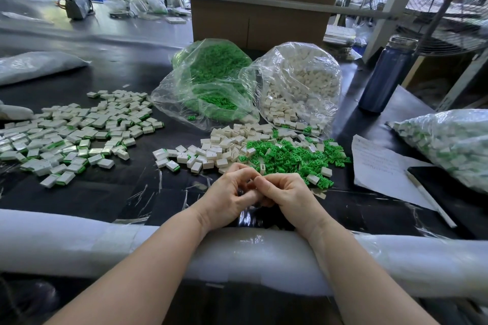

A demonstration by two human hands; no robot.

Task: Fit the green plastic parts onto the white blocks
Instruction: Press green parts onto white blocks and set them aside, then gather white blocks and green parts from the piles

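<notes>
My left hand (pixel 232 192) and my right hand (pixel 285 192) meet fingertip to fingertip just above the black table (pixel 118 192), fingers curled round a small piece that they hide almost wholly. Just beyond them lies a loose heap of green plastic parts (pixel 293 158) mixed with bare white blocks (pixel 224 148). To the left spreads a wide scatter of white blocks with green parts fitted (pixel 74 134). Behind stand an open bag of green parts (pixel 211 79) and an open bag of white blocks (pixel 301 82).
A padded white roll (pixel 79 240) runs along the table's near edge under my forearms. At the right lie a paper sheet (pixel 377 163), a pen (pixel 433 198), a filled bag of blocks (pixel 449 140) and a dark blue bottle (pixel 385 74). A cardboard box (pixel 258 24) stands behind the bags.
</notes>
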